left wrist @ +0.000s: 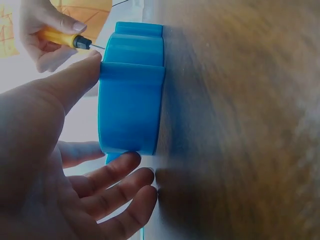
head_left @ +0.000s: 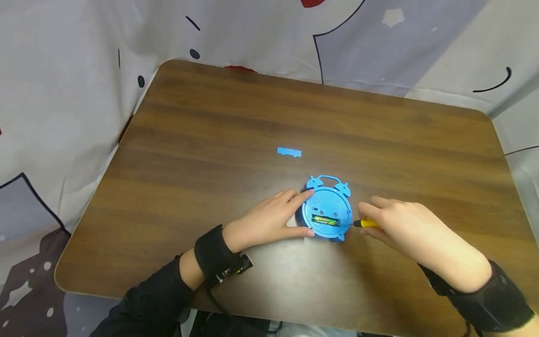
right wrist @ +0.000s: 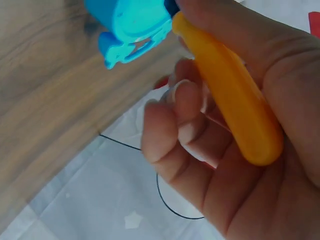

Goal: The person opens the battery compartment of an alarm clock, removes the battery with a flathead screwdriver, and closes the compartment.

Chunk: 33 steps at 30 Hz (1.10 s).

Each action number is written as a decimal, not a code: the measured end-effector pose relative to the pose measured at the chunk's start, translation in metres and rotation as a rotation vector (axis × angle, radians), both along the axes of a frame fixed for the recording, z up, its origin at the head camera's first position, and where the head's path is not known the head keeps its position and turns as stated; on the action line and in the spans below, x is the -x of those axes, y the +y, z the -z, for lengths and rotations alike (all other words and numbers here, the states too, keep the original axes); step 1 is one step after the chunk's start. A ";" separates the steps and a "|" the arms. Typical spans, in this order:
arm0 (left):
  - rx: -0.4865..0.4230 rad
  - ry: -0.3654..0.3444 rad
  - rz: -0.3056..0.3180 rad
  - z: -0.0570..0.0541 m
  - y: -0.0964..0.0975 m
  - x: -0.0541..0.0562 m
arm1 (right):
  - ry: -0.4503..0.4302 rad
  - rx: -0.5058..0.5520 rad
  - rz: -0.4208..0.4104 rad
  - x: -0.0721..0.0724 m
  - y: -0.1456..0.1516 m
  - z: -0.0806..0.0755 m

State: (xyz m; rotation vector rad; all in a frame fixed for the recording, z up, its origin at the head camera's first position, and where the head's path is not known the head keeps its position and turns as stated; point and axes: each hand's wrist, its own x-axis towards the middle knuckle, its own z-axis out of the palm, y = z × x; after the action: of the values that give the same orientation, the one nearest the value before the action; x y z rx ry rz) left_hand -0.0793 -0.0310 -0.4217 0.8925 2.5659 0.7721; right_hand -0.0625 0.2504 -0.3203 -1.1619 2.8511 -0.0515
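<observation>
A blue twin-bell alarm clock (head_left: 327, 202) lies face down on the wooden table, its back upward. A green battery (head_left: 325, 220) sits in the uncovered slot in that back. My left hand (head_left: 271, 217) holds the clock from its left side, with index finger and thumb at the rim; the left wrist view shows these against its blue wall (left wrist: 131, 110). In my right hand (head_left: 404, 227) is a screwdriver with a yellow handle (right wrist: 235, 95), gripped between thumb and fingers. Its thin shaft points left, and the tip is at the right end of the battery slot.
A small blue battery cover (head_left: 289, 152) lies on the table (head_left: 202, 121) beyond the clock. Patterned cloth (head_left: 252, 32) hangs behind the table's far edge and along its left side. A cable runs from the left wrist strap (head_left: 214, 251) toward the near edge.
</observation>
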 end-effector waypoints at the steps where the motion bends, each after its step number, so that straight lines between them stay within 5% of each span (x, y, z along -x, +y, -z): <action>1: -0.003 0.002 0.001 0.000 0.001 0.000 | -0.023 -0.013 0.014 0.000 -0.001 -0.001; 11: -0.012 -0.019 0.012 -0.002 0.004 -0.004 | -0.214 0.037 0.128 -0.003 0.013 0.004; 23: -0.058 -0.070 -0.010 0.000 -0.010 -0.005 | -0.106 0.375 0.109 -0.018 0.035 0.049; 33: -0.078 -0.079 -0.018 0.001 -0.018 -0.004 | -0.132 0.511 0.130 -0.021 0.032 0.058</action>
State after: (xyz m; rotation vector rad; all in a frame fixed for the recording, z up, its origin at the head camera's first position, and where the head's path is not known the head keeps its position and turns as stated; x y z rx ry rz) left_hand -0.0752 -0.0490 -0.4230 0.8453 2.4934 0.8999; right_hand -0.0412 0.2827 -0.3782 -0.9803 2.8674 -0.8708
